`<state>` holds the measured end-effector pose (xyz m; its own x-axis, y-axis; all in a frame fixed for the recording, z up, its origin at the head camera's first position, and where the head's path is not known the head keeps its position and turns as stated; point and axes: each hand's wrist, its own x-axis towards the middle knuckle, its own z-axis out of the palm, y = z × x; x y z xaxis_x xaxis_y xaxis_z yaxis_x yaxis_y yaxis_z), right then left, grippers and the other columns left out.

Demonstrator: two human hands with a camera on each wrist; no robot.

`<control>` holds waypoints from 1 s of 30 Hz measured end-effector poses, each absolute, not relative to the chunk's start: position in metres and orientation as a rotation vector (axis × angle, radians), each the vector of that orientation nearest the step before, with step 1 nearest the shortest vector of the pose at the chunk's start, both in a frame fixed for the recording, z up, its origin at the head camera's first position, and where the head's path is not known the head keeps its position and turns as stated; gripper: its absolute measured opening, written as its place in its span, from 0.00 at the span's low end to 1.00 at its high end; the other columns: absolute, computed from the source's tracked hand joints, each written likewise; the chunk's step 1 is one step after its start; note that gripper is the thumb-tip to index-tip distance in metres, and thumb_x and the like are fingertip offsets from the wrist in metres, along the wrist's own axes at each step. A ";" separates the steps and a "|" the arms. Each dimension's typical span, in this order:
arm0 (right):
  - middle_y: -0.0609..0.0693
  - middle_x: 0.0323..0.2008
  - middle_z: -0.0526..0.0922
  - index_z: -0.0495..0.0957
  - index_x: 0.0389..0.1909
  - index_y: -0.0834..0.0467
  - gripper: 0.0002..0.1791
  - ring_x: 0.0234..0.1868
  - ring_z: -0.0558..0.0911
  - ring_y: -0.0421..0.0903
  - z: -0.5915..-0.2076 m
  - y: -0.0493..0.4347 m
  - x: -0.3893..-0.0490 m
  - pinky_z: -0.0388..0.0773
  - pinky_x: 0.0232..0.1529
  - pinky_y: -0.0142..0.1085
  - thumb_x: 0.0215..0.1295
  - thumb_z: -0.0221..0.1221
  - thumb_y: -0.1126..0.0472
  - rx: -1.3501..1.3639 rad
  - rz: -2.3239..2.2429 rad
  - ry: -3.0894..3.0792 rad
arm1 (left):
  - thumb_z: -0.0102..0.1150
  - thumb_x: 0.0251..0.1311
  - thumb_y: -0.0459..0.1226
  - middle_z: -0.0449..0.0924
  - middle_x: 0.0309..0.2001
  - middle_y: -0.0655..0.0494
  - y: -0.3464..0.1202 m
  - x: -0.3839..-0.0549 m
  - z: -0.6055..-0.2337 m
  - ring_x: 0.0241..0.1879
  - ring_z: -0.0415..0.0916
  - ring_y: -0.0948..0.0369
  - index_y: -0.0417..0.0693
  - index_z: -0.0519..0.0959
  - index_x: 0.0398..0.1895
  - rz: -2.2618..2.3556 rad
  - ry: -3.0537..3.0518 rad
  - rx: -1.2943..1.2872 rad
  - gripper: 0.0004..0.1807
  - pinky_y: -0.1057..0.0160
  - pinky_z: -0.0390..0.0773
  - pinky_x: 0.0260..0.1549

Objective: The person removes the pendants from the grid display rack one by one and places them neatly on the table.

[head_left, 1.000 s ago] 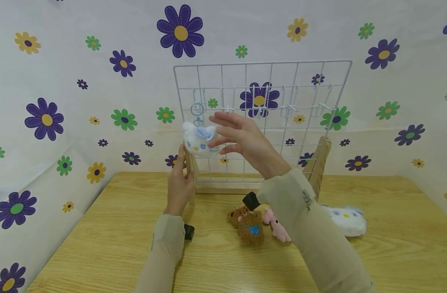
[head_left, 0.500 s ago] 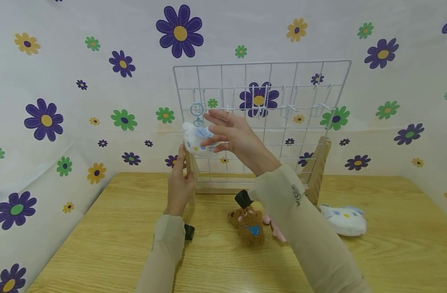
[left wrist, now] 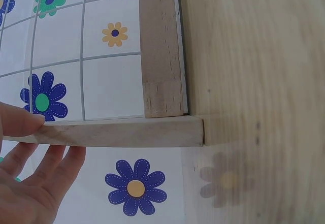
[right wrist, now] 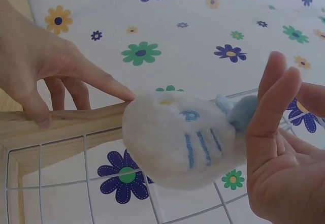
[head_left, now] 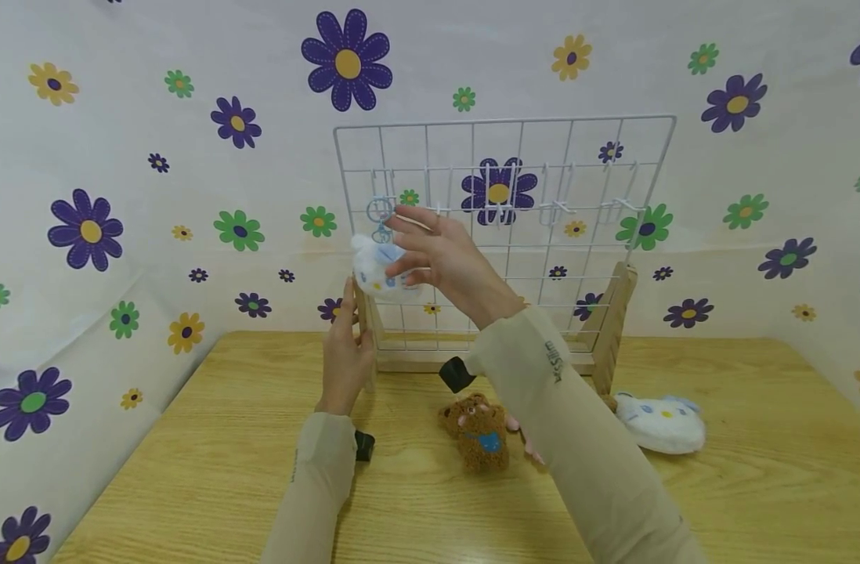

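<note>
A white plush keychain (head_left: 365, 262) with a blue bow hangs by its blue ring (head_left: 379, 210) at the left of the white wire grid rack (head_left: 504, 123). My left hand (head_left: 345, 360) holds the rack's wooden side post (left wrist: 127, 133), thumb on one face and fingers on the other in the left wrist view. Spread fingers of my right hand (head_left: 451, 258) stand in front of the plush's right side, partly hiding it. The right wrist view puts this hand (right wrist: 289, 173) beside the bow (right wrist: 242, 113); whether they touch, I cannot tell.
On the wooden table (head_left: 190, 470) lie a brown bear plush (head_left: 482, 446), a pink plush (head_left: 532, 450) mostly behind the right sleeve, and another white plush (head_left: 663, 425) at right. Several white hooks (head_left: 557, 207) hang along the grid. Flowered cloth covers the wall behind.
My right hand has shifted slightly left and up, covering more of the hanging plush. The left hand stays on the post.
</note>
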<state>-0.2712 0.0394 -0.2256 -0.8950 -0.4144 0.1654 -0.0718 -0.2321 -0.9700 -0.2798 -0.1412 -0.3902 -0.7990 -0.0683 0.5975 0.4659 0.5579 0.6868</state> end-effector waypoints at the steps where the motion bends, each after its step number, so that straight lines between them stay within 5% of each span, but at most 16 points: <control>1: 0.51 0.72 0.69 0.60 0.78 0.56 0.30 0.28 0.84 0.43 -0.225 0.038 -0.272 0.81 0.27 0.28 0.78 0.52 0.64 -0.574 -2.234 1.783 | 0.54 0.61 0.15 0.68 0.68 0.34 -0.141 -0.280 -0.390 0.57 0.76 0.38 0.48 0.52 0.82 -1.210 -2.216 -0.318 0.47 0.41 0.83 0.49; 12: 0.55 0.51 0.84 0.77 0.61 0.62 0.17 0.18 0.75 0.42 -0.221 0.021 -0.281 0.77 0.25 0.27 0.75 0.58 0.63 -0.315 -2.369 1.904 | 0.54 0.60 0.15 0.71 0.65 0.33 -0.143 -0.282 -0.393 0.54 0.77 0.38 0.47 0.53 0.81 -1.190 -2.181 -0.338 0.47 0.42 0.86 0.44; 20: 0.56 0.42 0.86 0.81 0.56 0.62 0.15 0.15 0.74 0.40 -0.215 0.006 -0.282 0.78 0.20 0.25 0.71 0.63 0.63 -0.191 -2.368 2.060 | 0.53 0.59 0.14 0.72 0.64 0.34 -0.144 -0.283 -0.395 0.53 0.78 0.37 0.46 0.54 0.81 -1.183 -2.148 -0.366 0.47 0.41 0.86 0.43; 30: 0.54 0.44 0.85 0.83 0.53 0.64 0.13 0.18 0.78 0.40 -0.213 -0.001 -0.277 0.79 0.20 0.25 0.72 0.62 0.63 -0.152 -2.402 2.165 | 0.53 0.61 0.15 0.70 0.66 0.34 -0.143 -0.282 -0.393 0.54 0.77 0.37 0.47 0.54 0.81 -1.186 -2.174 -0.346 0.46 0.41 0.86 0.44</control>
